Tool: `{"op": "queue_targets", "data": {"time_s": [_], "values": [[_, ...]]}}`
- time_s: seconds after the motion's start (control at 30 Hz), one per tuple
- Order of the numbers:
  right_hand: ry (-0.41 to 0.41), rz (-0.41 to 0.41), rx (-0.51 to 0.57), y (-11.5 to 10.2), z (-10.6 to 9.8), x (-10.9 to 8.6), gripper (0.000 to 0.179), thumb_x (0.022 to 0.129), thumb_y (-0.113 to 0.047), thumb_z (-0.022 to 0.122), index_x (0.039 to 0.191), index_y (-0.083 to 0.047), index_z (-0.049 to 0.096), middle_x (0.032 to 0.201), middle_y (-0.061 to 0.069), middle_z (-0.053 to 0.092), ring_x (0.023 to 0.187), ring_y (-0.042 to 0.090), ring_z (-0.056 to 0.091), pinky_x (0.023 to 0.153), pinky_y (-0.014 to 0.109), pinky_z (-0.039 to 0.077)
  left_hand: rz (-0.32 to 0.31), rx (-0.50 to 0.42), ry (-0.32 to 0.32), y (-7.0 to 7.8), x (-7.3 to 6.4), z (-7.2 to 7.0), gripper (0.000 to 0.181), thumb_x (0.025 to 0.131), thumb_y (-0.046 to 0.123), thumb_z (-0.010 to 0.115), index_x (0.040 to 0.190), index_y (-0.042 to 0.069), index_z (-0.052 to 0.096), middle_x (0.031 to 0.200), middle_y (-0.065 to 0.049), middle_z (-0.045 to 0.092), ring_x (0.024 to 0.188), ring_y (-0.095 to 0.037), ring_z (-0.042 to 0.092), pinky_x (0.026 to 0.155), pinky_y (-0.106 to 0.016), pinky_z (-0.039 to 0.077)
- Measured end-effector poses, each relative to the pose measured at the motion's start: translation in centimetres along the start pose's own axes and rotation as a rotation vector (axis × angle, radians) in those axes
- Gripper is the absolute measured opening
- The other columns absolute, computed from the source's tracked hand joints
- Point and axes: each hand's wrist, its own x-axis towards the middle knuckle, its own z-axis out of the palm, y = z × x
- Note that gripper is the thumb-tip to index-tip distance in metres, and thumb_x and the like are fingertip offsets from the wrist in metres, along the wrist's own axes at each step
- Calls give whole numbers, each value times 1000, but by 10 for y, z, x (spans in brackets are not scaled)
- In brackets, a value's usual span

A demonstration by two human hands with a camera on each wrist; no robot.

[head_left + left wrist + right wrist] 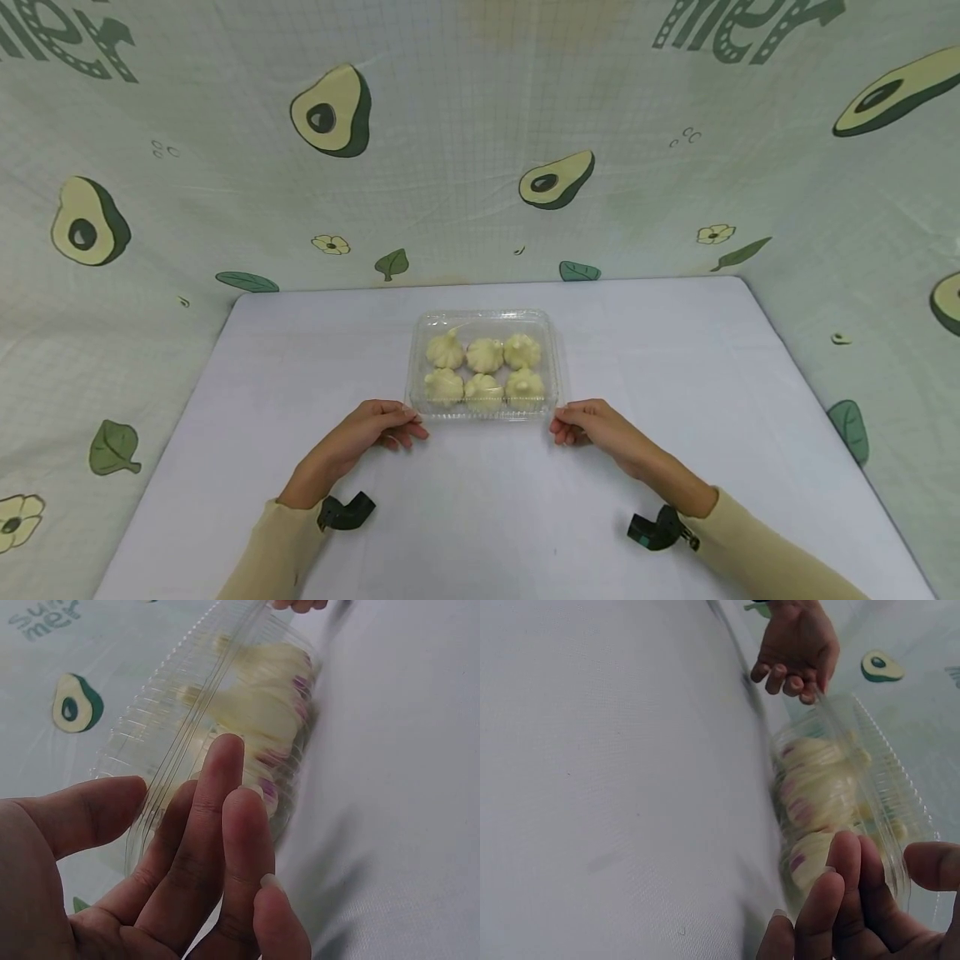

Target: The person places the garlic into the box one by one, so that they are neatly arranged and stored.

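A clear plastic clamshell container (483,316) with several pale garlic bulbs (484,356) in two rows sits on the white table, its lid down over them. My left hand (367,429) is at the front left corner, and thumb and index finger pinch the rim there. At the front right corner my right hand (596,427) pinches the rim the same way. In the left wrist view, the container (161,686) passes between thumb and fingers, the other fingers loosely bent. Purple patches show on the bulbs (810,802) in the right wrist view.
The white table (480,517) reaches out on every side of the container. Behind it and at both sides hangs a cloth (450,167) printed with avocados and leaves. A black wrist mount (347,511) is on the left wrist, another black mount (654,528) on the right.
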Motion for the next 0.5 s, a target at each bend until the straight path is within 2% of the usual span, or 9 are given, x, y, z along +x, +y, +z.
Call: {"op": "queue_targets", "data": {"time_s": [0.5], "values": [[-10,-24,-42,0,-2,-1,37,111,-23,54,100,7,73,84,-1,72,81,16,63,77,30,56,6,-8,-14,-2,0,0,42,110,29,58,127,-9,69,105,-1,80,87,-13,69,83,-30,54]]}}
